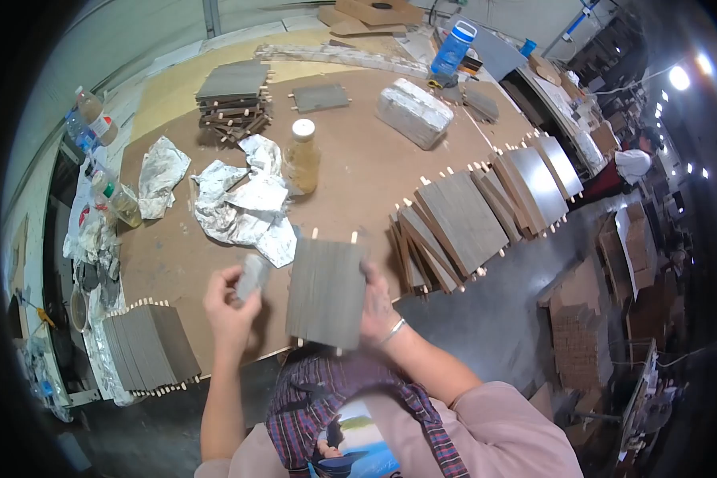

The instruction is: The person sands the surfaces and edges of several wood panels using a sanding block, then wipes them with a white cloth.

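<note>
My right hand (378, 307) grips a grey wooden panel (325, 292) by its right edge, holding it upright over the brown worktable (358, 159). Wooden dowel pegs stick out of the panel's top and bottom edges. My left hand (229, 307) is closed around a small grey block (252, 276), blurred, just left of the panel. Crumpled silver foil wrappers (243, 209) lie on the table beyond both hands.
A stack of grey panels (150, 348) stands at the table's near left edge. A fanned row of panels (486, 207) leans at right. Another pile (233, 99), a jar (301, 158), a wrapped foil block (414, 113) and a blue bottle (454, 48) sit farther back.
</note>
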{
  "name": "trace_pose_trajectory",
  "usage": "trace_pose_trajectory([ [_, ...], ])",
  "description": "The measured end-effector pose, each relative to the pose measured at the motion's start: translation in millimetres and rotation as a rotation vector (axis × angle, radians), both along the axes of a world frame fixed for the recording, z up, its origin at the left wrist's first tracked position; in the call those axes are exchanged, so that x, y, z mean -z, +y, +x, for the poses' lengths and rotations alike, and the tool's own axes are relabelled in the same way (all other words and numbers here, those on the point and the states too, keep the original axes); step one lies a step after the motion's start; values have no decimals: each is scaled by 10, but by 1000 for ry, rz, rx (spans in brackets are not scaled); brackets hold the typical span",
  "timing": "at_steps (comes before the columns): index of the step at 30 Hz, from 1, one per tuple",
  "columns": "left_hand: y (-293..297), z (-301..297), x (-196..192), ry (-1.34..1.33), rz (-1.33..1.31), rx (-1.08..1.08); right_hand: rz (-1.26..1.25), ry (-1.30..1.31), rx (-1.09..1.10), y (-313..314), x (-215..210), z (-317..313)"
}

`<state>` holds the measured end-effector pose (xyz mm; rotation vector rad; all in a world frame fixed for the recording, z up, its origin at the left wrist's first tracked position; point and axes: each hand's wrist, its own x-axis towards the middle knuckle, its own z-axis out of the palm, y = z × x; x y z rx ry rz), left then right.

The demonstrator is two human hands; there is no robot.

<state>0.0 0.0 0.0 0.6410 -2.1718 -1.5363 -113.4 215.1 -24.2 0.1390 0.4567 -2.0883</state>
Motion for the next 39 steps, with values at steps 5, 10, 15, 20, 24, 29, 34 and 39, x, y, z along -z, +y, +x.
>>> trace_pose_trajectory([
  [5, 232, 237, -393, 161, -270, 447, -92, -45, -3, -11, -126, -111],
  [10, -53, 86, -179, 62, -98, 224, -20, -193, -88, 75, 94, 82],
  [15, 73, 178, -194, 166, -222, 633, 85, -108, 7, 134, 448, 29],
  [20, 174, -219, -497, 6, -113, 402, 71, 40, -31, 67, 330, 93],
  [24, -46, -455, -303, -5, 298, 259, -1, -1, 166, -7, 514, 89],
  [29, 82, -483, -163, -71, 276, 332, 185, 321, 383, -72, 451, 163],
  [34, 332, -589, -163, -76, 200, 446, 658, 414, 91, -322, 722, 108],
  [39, 355, -614, -69, -77, 215, 482, 100, 254, 116, -374, 723, 139],
])
